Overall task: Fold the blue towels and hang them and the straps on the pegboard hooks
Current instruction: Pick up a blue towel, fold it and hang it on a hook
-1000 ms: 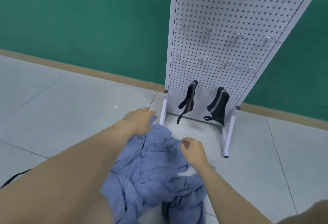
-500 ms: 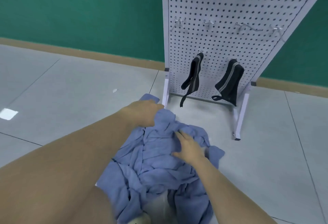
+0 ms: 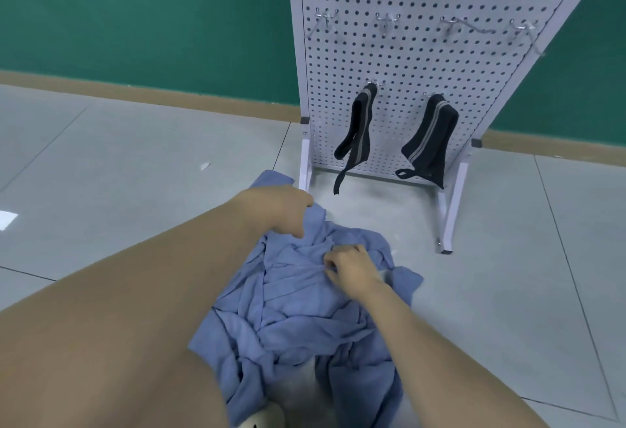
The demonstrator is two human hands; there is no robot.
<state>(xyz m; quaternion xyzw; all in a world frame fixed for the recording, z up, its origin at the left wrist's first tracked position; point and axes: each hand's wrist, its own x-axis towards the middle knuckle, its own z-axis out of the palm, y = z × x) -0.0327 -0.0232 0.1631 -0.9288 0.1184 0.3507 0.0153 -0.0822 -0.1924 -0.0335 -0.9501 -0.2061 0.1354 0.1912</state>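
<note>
Blue towels [image 3: 298, 319] lie rumpled in a heap on the tiled floor [image 3: 128, 163], just in front of the pegboard [image 3: 423, 0] stand. Left hand [image 3: 277, 207] grips the heap's far edge, fingers curled into cloth; right hand [image 3: 352, 268] pinches a fold mid-heap. Open floor left and right. Two black straps [image 3: 359, 129] hang on the lowest hooks; the hooks above [image 3: 386, 19] are bare.
</note>
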